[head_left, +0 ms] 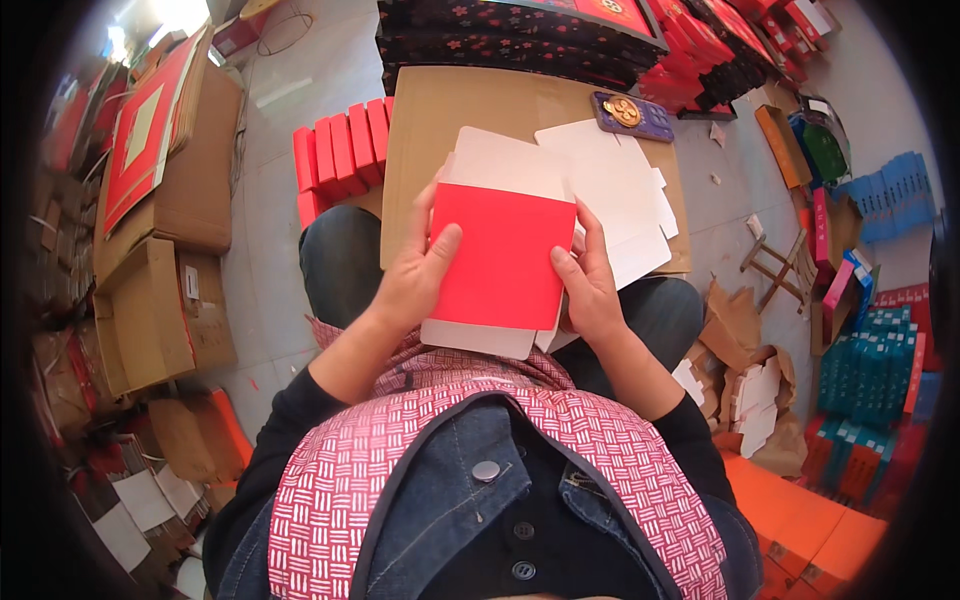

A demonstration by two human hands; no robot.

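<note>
Both the left hand (pixel 418 272) and right hand (pixel 588 285) clasped a red-and-white box blank (pixel 503 255) by its edges; white blanks (pixel 620 200) lay just beyond the grip

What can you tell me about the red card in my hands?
The red card is a flat, unfolded box blank, apparently thin cardboard: a bright red middle panel with white flaps at top and bottom. It is held nearly level over the lap, above a brown board. The left hand grips its left edge, thumb on the red face; the right hand holds its right edge. More white blanks lie behind it.
</note>
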